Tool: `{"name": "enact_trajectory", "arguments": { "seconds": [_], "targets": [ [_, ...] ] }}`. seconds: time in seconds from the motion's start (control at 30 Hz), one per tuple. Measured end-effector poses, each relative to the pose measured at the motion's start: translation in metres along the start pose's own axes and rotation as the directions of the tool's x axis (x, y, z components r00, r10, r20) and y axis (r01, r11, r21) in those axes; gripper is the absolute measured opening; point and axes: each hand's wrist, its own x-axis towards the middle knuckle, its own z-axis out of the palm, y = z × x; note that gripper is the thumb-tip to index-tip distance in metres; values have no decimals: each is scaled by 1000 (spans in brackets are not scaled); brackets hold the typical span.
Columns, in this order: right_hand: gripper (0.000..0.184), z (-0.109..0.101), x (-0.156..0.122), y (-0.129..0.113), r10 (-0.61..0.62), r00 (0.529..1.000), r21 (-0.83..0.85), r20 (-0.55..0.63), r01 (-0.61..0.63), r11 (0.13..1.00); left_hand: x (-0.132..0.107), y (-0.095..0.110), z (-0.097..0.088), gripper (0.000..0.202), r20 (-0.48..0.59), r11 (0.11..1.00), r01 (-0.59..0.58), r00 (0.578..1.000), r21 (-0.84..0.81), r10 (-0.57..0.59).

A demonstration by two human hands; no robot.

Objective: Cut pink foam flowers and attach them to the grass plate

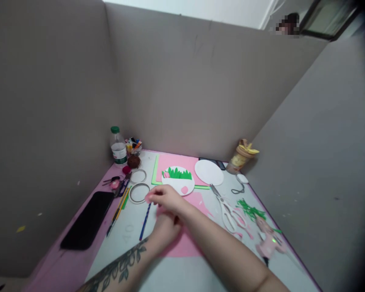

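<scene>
My right hand (167, 198) crosses over my left and pinches a small pink paper piece (148, 197) in its fingertips, near a roll of tape (140, 194). Beneath the right wrist, my left hand (166, 228) is curled closed over a pink paper sheet (185, 243). Its fingertips are mostly hidden, and I cannot make out what they hold. Just beyond the hands lies a white oval (173, 184) bearing a green grass-shaped strip (179, 174) and pink pieces. A blue pencil (145, 221) lies left of the hands.
White-handled scissors (228, 213) lie at right among pink scraps, near green shreds (251, 209). Another white oval (209, 172) rests behind. A black phone (88, 221), pencils (118, 211) and a bottle (118, 148) stand or lie left. Grey partitions (182, 81) enclose the table.
</scene>
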Motion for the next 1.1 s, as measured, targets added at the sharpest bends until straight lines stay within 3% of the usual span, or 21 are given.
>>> {"name": "enact_trajectory", "arguments": {
  "seconds": [0.07,0.13,0.2,0.3,0.4,0.5,0.7,0.93,1.1],
  "targets": [
    [13,-17,-18,7,95,982,320,-166,-37,947,0,2,0,23,52,999,-39,998,29,38],
    [18,-30,-38,18,134,940,437,-313,17,899,2,5,-1,29,24,997,-60,998,39,59],
    [25,-38,-56,30,140,890,432,-435,69,899,4,10,-2,34,-39,999,-32,999,-4,32],
    [26,-38,-80,47,117,840,302,-530,58,951,4,20,-3,29,-19,992,33,999,-121,-36],
    [23,-30,-98,60,41,847,104,-530,17,994,2,26,-3,23,49,985,51,998,-167,-44],
    [23,-25,-106,67,-13,866,28,-501,31,999,1,24,-3,13,112,984,61,993,-168,-42],
    [22,-26,-103,79,8,816,103,-578,63,993,0,16,-1,6,138,980,86,989,-179,-61],
    [19,-14,-96,87,-16,852,122,-524,93,988,-1,19,1,13,124,963,110,989,-246,-82],
    [18,-11,-86,96,40,844,164,-535,57,985,0,21,-2,13,68,938,167,986,-304,-153]
  ]
}}
